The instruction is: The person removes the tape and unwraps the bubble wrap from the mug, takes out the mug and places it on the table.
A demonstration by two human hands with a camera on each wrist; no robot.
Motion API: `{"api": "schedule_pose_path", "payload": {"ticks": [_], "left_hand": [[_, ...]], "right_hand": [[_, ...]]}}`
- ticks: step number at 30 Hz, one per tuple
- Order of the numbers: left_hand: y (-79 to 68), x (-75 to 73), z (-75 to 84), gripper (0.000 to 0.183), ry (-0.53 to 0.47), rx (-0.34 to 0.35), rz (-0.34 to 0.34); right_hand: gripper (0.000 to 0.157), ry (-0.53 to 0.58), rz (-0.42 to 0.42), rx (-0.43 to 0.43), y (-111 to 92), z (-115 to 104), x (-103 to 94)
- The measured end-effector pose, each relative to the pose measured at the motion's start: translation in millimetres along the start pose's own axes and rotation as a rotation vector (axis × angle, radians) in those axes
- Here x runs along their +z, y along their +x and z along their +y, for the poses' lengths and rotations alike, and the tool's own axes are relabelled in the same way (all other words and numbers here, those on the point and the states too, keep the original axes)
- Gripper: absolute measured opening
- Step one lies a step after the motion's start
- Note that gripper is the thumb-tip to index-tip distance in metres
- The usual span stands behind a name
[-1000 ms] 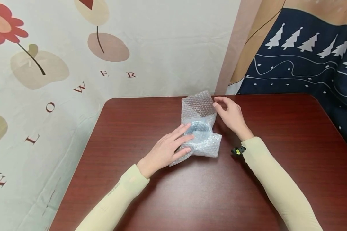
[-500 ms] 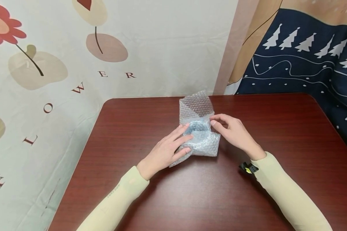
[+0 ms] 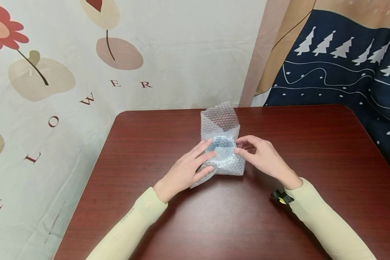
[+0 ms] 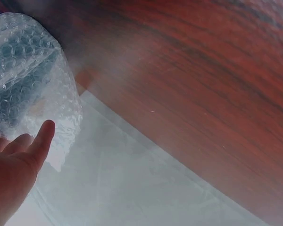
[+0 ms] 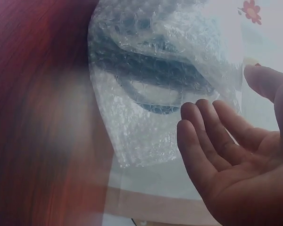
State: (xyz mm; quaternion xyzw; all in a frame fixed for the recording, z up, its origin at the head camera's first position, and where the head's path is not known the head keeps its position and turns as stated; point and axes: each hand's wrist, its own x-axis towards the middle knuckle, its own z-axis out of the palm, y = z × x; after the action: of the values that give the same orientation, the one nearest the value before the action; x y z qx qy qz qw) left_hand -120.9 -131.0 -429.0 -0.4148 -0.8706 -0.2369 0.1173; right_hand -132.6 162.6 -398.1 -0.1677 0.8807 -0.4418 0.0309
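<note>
A bundle of clear bubble wrap [image 3: 229, 164] sits on the table with its far end spread out in a loose flap. Through the layers shows a bluish thing with a rounded edge [image 5: 162, 108]; its kind is hidden by the plastic. My left hand [image 3: 185, 168] rests on the bundle's left side, fingers spread and nearly straight. At the right side, my right hand [image 3: 263, 157] has its fingertips at the wrap, thumb and forefinger apart. The right wrist view shows those fingers [image 5: 188, 134] loosely bent beside the bubble wrap, with nothing between them and the thumb.
The dark red wooden table [image 3: 143, 137] meets a pale printed wall cloth [image 3: 188, 54] at the back. A navy cloth with white trees [image 3: 331, 76] hangs at the right. A black band [image 3: 282, 197] is on the right wrist.
My right hand has moved from beside the far flap down toward me, along the bundle's right side to its middle. The left hand stays in place on the wrap.
</note>
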Motion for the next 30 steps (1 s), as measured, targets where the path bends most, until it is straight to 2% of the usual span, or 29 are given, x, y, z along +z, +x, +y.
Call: {"api": "schedule_pose_path", "payload": {"ticks": [4,15,24,30], "left_hand": [[-0.2,0.4,-0.3,0.048,0.007,-0.001,-0.001],[-1.1,0.8,-0.6,0.047,-0.003,-0.01,0.003],[-1.4,1.2,-2.2,0.051,-0.052,-0.012,-0.011],[-1.6,1.2,-3.8,0.053,-0.036,-0.001,-0.012]], "right_hand": [[0.03,-0.022,0.015,0.023,0.2,-0.8,1.7],[0.032,-0.022,0.0,0.033,1.5,-0.3,4.3],[0.03,-0.011,-0.008,0.031,1.2,1.1,2.6],[0.029,-0.008,-0.003,0.026,1.9,0.0,3.3]]}}
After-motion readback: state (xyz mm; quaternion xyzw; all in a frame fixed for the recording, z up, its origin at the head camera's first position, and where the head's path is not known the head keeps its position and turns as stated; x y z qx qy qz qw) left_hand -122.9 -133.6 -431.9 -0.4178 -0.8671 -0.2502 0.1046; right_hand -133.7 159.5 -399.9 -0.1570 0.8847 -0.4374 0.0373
